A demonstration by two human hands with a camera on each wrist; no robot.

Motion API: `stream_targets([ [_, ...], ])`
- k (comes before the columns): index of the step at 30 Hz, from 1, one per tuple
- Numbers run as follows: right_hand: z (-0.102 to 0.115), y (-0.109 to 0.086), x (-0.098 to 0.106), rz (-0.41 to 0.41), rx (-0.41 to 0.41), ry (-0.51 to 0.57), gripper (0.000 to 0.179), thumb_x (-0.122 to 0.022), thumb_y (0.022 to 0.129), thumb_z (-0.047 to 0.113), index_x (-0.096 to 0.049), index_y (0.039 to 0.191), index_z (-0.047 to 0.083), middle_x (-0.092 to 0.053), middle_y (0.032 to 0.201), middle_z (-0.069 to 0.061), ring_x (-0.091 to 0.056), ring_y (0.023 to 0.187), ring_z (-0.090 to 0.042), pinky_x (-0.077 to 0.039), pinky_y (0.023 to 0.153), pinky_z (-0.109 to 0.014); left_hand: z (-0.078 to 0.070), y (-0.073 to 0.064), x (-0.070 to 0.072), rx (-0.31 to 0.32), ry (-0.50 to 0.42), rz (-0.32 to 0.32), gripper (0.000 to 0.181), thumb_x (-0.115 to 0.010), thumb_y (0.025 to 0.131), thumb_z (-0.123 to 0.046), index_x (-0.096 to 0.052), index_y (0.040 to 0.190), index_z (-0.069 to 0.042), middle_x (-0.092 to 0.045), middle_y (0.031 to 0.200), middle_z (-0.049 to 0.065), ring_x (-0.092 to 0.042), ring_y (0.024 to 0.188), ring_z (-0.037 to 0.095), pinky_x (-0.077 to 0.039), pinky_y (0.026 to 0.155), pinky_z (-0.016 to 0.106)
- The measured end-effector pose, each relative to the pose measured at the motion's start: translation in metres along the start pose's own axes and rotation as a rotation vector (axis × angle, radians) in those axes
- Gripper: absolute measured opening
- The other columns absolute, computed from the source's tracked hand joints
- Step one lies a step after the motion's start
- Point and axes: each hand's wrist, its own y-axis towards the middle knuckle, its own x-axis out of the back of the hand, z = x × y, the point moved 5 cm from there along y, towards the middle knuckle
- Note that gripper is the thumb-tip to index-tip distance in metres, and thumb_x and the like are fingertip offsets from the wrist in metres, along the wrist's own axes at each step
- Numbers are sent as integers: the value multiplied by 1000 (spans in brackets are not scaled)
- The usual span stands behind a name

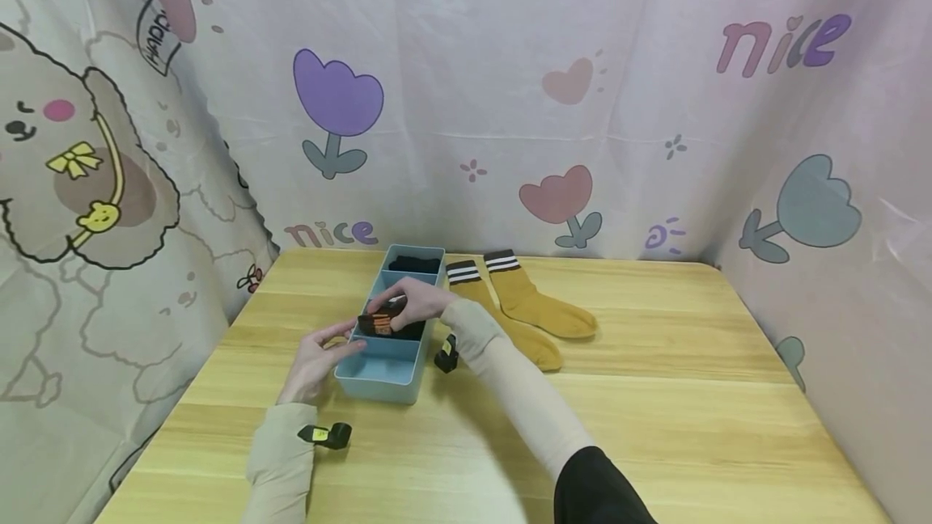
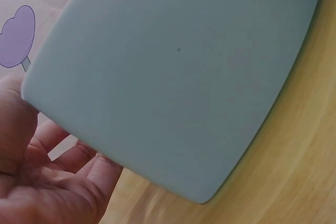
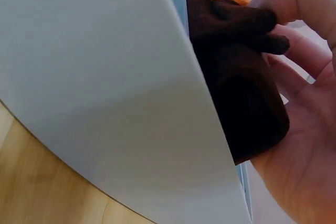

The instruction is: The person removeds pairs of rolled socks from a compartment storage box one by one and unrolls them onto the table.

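A long blue-grey divided storage box (image 1: 374, 391) stands on the wooden table. My left hand (image 1: 311, 362) holds its left side near the front, thumb over the rim and fingers along the outer wall. At the middle compartment, my right hand (image 1: 418, 302) grips a folded dark sock (image 1: 377, 324) with orange markings. In the right wrist view, that sock (image 3: 247, 98) sticks up above the box wall (image 3: 105, 77), thumb and fingers around its far side. The right hand hides part of the compartments. A black folded item (image 1: 415, 264) lies in the far compartment.
Two mustard socks with dark, white-striped cuffs lie flat to the right of the box, one farther right (image 1: 542, 306) and one nearer the box (image 1: 535, 344). Patterned cloth (image 1: 466, 103) hangs behind and beside the table (image 1: 655, 411). Both wrists carry small black cameras.
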Motion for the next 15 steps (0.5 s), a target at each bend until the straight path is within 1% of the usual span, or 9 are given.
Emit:
stream_targets([
  [3, 0, -4, 3, -38, 41, 49, 48, -68, 82, -7, -69, 128, 8, -65, 137, -11, -62, 102, -10, -52, 88, -18, 1, 1, -2, 4, 7, 8, 62, -76, 88, -13, -51, 143, 3, -56, 116, -3, -64, 94, -1, -51, 84, 17],
  [6, 1, -11, 6, -76, 77, 124, 49, -66, 82, -7, -68, 129, 6, -65, 137, -13, -64, 102, -10, -53, 89, -19, 2, 1, -3, 4, 14, 10, 62, -76, 89, -13, -51, 144, 3, -55, 122, 2, -63, 96, -1, -51, 84, 17],
  [11, 6, -22, 9, -109, 130, 244, 51, -63, 81, -9, -65, 131, 3, -63, 139, -16, -65, 111, -12, -53, 93, -22, 3, 2, -2, -4, 12, 1, 61, -75, 89, -11, -51, 143, 6, -55, 127, 10, -62, 95, -2, -52, 83, 17],
  [12, 8, -24, 9, -112, 147, 265, 51, -63, 81, -9, -64, 132, 1, -63, 139, -17, -65, 113, -13, -53, 95, -22, 3, 1, -2, -5, 13, -2, 61, -75, 89, -11, -51, 142, 6, -55, 129, 12, -61, 99, 0, -51, 83, 16],
  [15, 14, -35, 10, -110, 210, 304, 51, -61, 82, -11, -62, 132, -2, -61, 141, -20, -64, 118, -14, -52, 99, -24, 2, 1, -1, -4, 20, -14, 60, -76, 88, -12, -53, 142, 4, -56, 130, 13, -55, 110, 7, -50, 83, 16],
])
